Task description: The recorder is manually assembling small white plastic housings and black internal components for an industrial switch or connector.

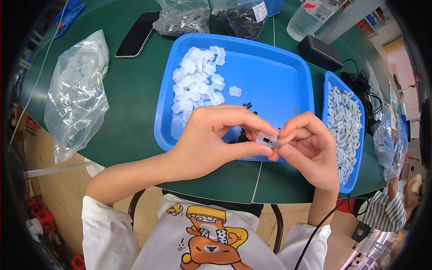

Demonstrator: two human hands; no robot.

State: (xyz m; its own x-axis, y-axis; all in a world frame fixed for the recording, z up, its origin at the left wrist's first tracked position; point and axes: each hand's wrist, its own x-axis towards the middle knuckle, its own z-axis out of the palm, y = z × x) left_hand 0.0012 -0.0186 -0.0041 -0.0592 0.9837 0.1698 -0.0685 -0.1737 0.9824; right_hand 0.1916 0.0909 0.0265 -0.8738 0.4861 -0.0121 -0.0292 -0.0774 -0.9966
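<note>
Between my two hands is a small translucent white plastic piece [267, 140] with a black part set in it. My left hand [211, 137] pinches it between thumb and forefinger. My right hand [310, 148] is closed, its thumb and fingertips pressed to the piece's right end; whether it also holds something small is hidden. Both hands are over the near edge of a large blue tray [288, 67]. A heap of similar translucent pieces [195, 76] fills the tray's left part, with one loose piece [235, 91] beside it. Small black parts [243, 135] show partly behind my left hand.
A narrower blue tray [327, 90] of small pale parts [344, 126] stands on the right. A clear plastic bag [78, 94] and a phone [137, 36] lie left. Behind are bags of grey parts [182, 20] and black parts [240, 20], a bottle [310, 18] and a black box [320, 51].
</note>
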